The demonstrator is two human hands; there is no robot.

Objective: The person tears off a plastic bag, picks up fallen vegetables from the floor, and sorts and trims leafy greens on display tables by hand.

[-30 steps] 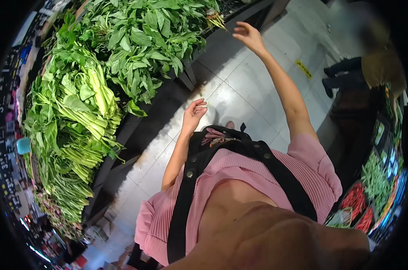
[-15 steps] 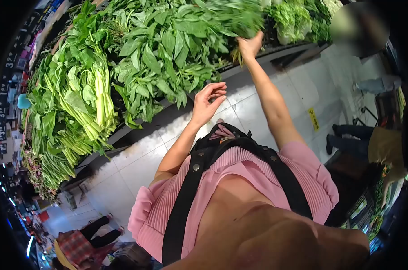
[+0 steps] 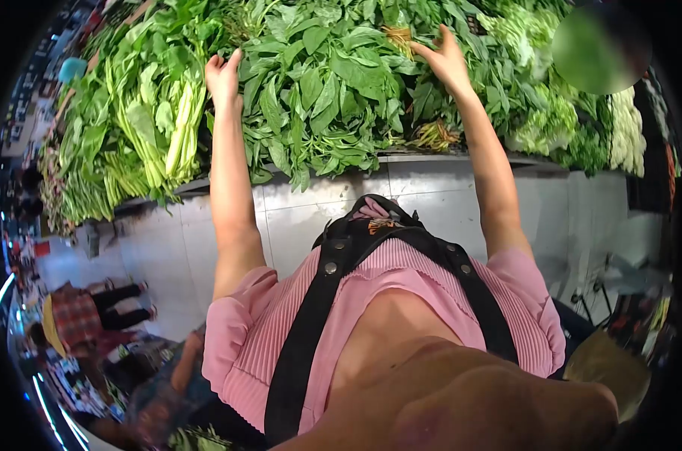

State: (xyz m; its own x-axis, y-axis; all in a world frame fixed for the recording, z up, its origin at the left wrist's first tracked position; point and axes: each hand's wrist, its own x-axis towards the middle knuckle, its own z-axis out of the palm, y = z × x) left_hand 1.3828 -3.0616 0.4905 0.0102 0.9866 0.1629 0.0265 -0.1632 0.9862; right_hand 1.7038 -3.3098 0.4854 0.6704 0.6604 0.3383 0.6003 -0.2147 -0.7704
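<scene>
A broad heap of leafy greens [image 3: 318, 90] lies on the display shelf between my two hands. My left hand [image 3: 225, 83] is at the heap's left side, next to a bunch of pale-stalked greens [image 3: 181, 139]; its fingers are apart and nothing shows in them. At the heap's right side is my right hand [image 3: 447, 64], thumb and fingers spread. Its thumb points toward a bundle of brownish stem ends [image 3: 398, 39] among the leaves, and I cannot tell whether it touches them. More cut stem ends [image 3: 435, 137] stick out below the right hand.
Lettuce [image 3: 544, 128] and pale cauliflower-like vegetables [image 3: 626, 131] are stacked to the right. The shelf edge [image 3: 423, 158] runs above a tiled floor [image 3: 303, 197]. People are behind me, one in a checked shirt [image 3: 78, 316]. A black bag [image 3: 371, 233] hangs at my front.
My right hand has let go of the bunch of greens it held, which now lies on the heap. My left hand has reached up and left to the heap. The view has turned.
</scene>
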